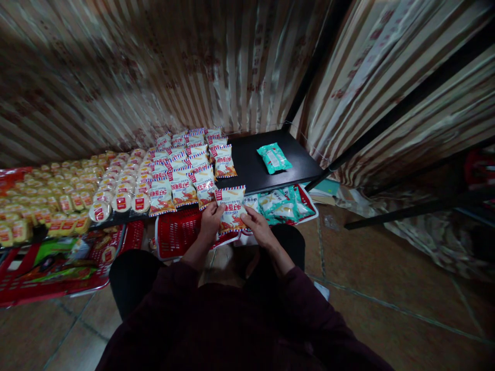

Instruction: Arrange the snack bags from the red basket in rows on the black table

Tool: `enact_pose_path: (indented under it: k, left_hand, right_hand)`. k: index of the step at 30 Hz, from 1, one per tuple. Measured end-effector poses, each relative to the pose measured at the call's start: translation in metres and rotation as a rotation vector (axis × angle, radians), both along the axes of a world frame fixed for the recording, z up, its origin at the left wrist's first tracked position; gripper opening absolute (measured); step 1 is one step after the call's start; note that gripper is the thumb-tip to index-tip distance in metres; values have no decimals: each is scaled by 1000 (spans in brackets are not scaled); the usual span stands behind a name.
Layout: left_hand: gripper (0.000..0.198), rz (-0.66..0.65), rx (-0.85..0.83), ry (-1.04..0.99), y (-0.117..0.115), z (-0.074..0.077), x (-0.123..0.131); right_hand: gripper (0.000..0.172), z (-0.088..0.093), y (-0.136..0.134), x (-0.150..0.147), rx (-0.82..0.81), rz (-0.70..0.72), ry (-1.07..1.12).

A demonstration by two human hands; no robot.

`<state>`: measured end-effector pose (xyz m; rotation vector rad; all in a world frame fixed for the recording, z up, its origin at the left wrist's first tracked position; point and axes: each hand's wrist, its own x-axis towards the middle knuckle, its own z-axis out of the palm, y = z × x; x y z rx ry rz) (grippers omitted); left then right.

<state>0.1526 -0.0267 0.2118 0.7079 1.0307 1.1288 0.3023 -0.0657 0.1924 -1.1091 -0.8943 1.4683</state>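
Both my hands hold one white snack packet [231, 206] with a red and blue striped edge, at the front edge of a low black shelf [255, 170]. My left hand [211, 222] grips its left side and my right hand [258, 226] grips its right side, fingers closed on it. Several matching packets [185, 165] lie in rows on the shelf just beyond. A single teal packet [274, 157] lies alone on the shelf's bare right part.
Round yellow and white snack packs [77, 190] fill the shelf's left. A red basket [178, 234] sits below my hands, and another basket with teal packets [286, 206] sits to the right. Red trays [58, 268] lie at left. Striped curtain behind; tiled floor [386, 288] at right.
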Motion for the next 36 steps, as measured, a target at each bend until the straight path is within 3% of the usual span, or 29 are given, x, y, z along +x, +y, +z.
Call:
enact_pose_path:
  k: [12,17,24,30,36]
  left_hand:
    - [44,30,49,-12,7,2,13]
    - [46,31,101,2,10,3,22]
    - [37,179,289,379,-1,9,23]
    - [28,57,422,424,-18,18,30]
    - [34,36,386,401,-16,10,38]
  right_hand:
    - [64,7,-4,-8,18,-45,85]
    - [67,9,-3,-6,38,-136,31]
    - [65,3,2,0,22,-261,-39]
    - [65,1,5,4,35,-330,-157]
    - [65,1,7,4,80,-372,-263]
